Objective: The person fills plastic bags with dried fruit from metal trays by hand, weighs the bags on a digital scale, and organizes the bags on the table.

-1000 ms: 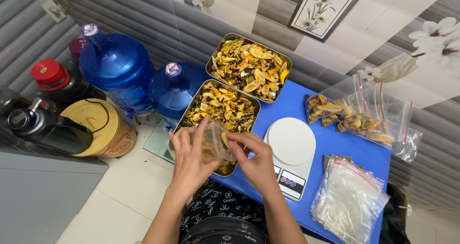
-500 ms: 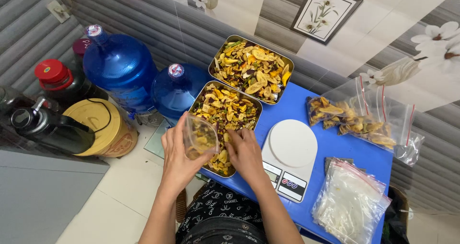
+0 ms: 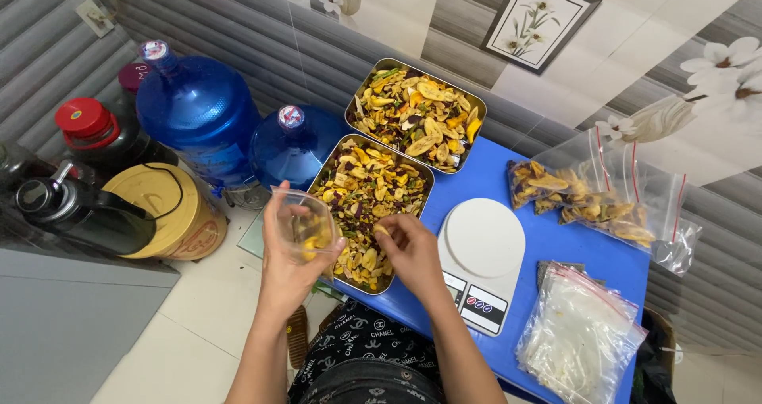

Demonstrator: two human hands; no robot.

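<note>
Bag [image 3: 305,228], clear plastic and held mouth-up, sits in our left hand [image 3: 287,265] just left of the near tray [image 3: 321,168], above the tiled floor. We judge it thin, limp and very light; it keeps its opening only because our fingers are curled around its body, so the grip belongs just below the mouth, loose enough not to collapse it. A few yellow chips already lie inside.

Moving right, the near tray holds mixed dried fruit and vegetable chips [image 3: 367,205]. We judge these light, stiff and brittle, best taken in small pinches rather than squeezed. Our right hand [image 3: 409,249] rests over the tray's lower end, fingers bent down into the chips; we cannot tell whether it has closed on any.

Behind it stands a second tray [image 3: 352,113] of the same mix. Further right on the blue table [image 3: 603,253] are a white kitchen scale [image 3: 482,237], filled zip bags [image 3: 595,202] and a stack of empty zip bags [image 3: 579,336].
</note>
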